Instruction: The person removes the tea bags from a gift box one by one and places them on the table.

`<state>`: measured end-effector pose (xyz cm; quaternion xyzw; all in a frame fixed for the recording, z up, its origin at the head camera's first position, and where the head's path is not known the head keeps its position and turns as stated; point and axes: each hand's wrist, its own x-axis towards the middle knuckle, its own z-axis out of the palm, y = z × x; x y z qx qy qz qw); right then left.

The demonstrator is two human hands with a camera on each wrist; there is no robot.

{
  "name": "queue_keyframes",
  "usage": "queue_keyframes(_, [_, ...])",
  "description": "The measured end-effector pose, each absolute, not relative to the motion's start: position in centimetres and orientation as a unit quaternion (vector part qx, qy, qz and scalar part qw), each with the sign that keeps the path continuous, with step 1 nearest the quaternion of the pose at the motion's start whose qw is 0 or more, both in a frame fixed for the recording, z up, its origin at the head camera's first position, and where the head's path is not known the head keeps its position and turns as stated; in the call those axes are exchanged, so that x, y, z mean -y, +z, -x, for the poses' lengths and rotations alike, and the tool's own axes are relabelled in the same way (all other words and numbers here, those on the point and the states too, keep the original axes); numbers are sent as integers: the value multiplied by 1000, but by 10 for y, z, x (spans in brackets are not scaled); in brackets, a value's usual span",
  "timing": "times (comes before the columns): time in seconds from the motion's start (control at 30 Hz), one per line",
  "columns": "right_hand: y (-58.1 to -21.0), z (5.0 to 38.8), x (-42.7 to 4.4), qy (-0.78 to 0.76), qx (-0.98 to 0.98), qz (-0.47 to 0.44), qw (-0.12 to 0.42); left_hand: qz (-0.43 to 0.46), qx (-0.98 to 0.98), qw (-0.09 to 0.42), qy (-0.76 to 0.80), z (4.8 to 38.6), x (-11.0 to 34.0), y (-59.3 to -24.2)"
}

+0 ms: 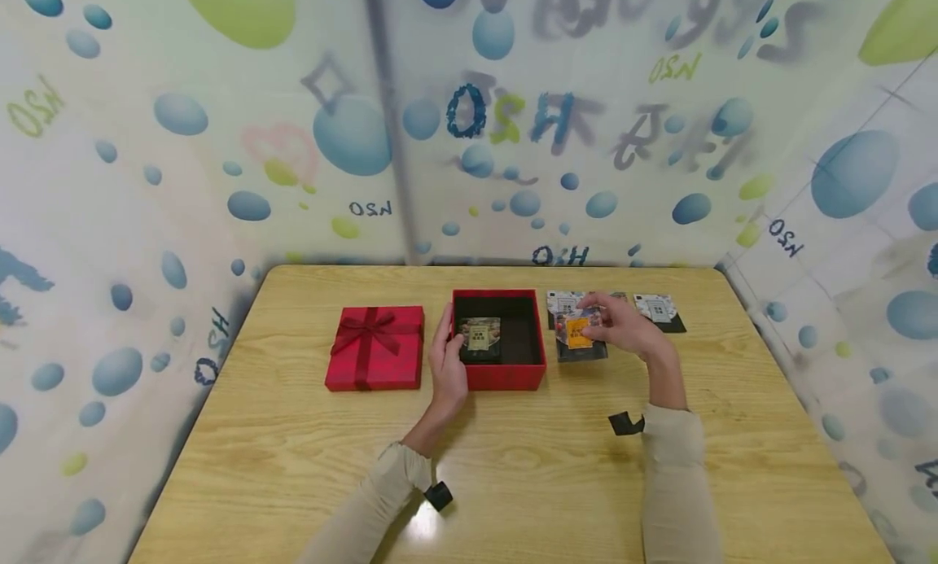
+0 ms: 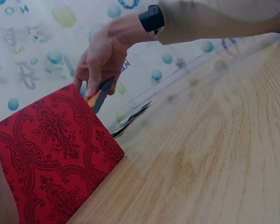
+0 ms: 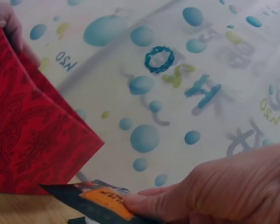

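A red patterned gift box point(image 1: 506, 377) with a black inside stands open on the table. One dark sachet with a pale label point(image 1: 479, 338) lies in its left part. My left hand point(image 1: 447, 365) grips the box's left wall, thumb over the rim and fingers along the outside. Right of the box, my right hand point(image 1: 626, 326) pinches a dark sachet with an orange label point(image 1: 577, 334) by its right side. In the right wrist view the thumb presses on that sachet point(image 3: 107, 201), which is held above the table.
A red lid with a dark ribbon bow point(image 1: 374, 365) lies left of the box. Behind the right hand, more sachets point(image 1: 564, 301) lie near the table's back edge, one white-and-black sachet point(image 1: 658, 310) farther right. Patterned curtain walls point(image 1: 506, 181) close in around the wooden table point(image 1: 528, 483).
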<state>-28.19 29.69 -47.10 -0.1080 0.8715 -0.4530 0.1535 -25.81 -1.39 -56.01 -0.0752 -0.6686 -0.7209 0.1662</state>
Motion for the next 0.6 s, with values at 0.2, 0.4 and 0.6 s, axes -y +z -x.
queue_keyframes(0.2, [-485, 287, -296, -441, -872, 105, 184, 75, 666, 162, -724, 258, 15, -560])
queue_keyframes(0.4, [-493, 289, -296, -436, -870, 95, 210, 77, 668, 162, -722, 258, 15, -563])
queue_keyframes(0.6, [-499, 292, -296, -426, -870, 100, 227, 91, 667, 170, -720, 258, 15, -564])
